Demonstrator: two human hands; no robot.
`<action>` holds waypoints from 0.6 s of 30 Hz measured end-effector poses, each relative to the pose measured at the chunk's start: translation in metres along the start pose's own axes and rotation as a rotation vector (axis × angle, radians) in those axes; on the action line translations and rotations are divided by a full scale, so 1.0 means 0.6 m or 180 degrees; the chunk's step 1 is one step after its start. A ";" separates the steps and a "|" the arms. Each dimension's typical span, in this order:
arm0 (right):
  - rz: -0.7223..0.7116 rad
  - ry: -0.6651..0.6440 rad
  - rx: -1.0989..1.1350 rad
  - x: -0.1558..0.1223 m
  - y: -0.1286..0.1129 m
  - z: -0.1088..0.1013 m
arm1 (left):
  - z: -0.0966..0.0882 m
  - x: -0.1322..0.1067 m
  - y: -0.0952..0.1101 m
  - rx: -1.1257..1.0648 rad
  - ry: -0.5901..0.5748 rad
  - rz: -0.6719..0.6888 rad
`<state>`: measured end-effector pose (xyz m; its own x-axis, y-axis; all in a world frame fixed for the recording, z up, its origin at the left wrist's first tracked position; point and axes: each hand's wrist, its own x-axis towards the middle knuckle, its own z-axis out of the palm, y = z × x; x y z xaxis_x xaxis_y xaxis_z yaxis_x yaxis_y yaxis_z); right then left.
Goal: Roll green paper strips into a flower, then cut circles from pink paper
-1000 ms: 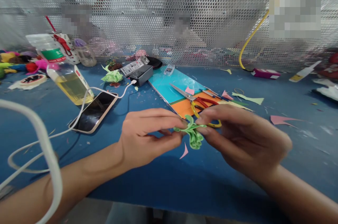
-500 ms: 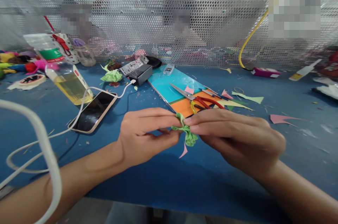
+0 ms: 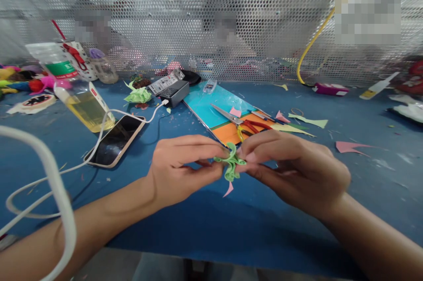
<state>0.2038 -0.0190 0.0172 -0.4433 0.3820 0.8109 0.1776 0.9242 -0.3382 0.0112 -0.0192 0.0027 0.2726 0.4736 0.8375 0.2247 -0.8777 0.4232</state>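
A small crinkled light-green paper piece (image 3: 231,165) with curled lobes is held up between my hands, above the blue table. My left hand (image 3: 185,164) pinches its left side between thumb and fingers. From the right, my right hand (image 3: 297,166) grips the opposite edge with thumb and fingertips. Just below the paper lies a pink paper scrap (image 3: 228,189). Beyond my fingers, open-bladed scissors (image 3: 233,118) with red and yellow handles rest on blue and orange sheets (image 3: 206,109).
On the left are a phone (image 3: 115,142), a tilted bottle of yellow liquid (image 3: 84,106) and a looping white cable (image 3: 62,197). A crumpled green paper (image 3: 138,95) sits near a black box (image 3: 175,93). Pink scraps (image 3: 352,147) lie right. A perforated metal screen (image 3: 264,20) stands behind.
My right hand has shifted slightly left, its fingers now more bent at the paper's edge. The green paper has turned and its lobes are spread more widely. My left hand keeps its pinch.
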 end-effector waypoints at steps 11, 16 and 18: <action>0.0121 0.0036 0.0286 -0.002 -0.005 -0.002 | -0.003 0.007 0.007 0.0251 0.0004 0.0202; 0.0053 0.0109 0.0233 -0.011 0.001 0.003 | -0.007 0.010 0.008 0.0285 -0.0048 0.0285; 0.0099 0.0240 0.0217 -0.016 0.004 0.006 | -0.008 0.010 0.007 0.0257 -0.0054 0.0266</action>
<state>0.2053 -0.0206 0.0070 -0.3705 0.4121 0.8324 0.1288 0.9103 -0.3933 0.0095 -0.0204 0.0109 0.3092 0.4008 0.8624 0.2751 -0.9058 0.3223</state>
